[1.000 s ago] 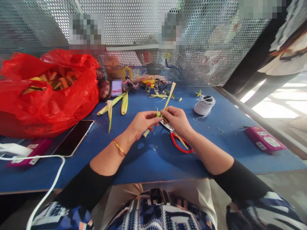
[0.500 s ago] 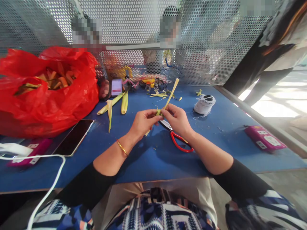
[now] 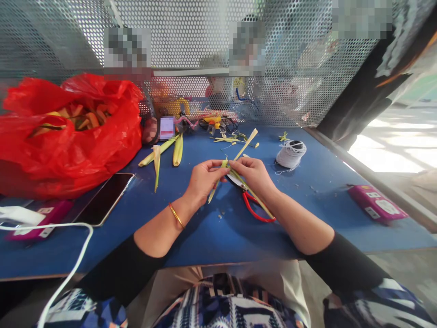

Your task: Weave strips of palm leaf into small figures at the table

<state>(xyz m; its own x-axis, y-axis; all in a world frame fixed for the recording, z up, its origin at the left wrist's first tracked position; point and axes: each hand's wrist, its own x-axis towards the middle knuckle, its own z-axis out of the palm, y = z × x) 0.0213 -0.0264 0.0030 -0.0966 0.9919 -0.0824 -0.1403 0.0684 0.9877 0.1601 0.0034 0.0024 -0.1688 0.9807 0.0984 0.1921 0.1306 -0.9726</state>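
Note:
My left hand (image 3: 205, 180) is closed, thumb and fingers pinching a short pale-green leaf strip (image 3: 213, 193) whose loose end hangs below the fingers. Close beside it, my right hand (image 3: 254, 175) pinches a longer yellowish leaf strip (image 3: 250, 139) that sticks up and away. A thin green stretch of strip also slants down from the right fingers across the scissors. The fingertips of both hands almost meet, partly hiding how the strips join. Under the hands lie scissors with red handles (image 3: 251, 209); their blades are partly covered.
A red plastic bag (image 3: 116, 150) of husk pieces stands left, near a phone (image 3: 105, 198) and white cable (image 3: 80, 255). Leaf pieces (image 3: 178, 150) lie behind. A white thread spool (image 3: 290, 156) and a purple box (image 3: 377, 203) are right. Perforated metal panel (image 3: 191, 41) behind.
My fingertips have shifted on the strips. The left strip's end shows more below my hand, and a green strip now slants over the scissors. The view has tilted slightly.

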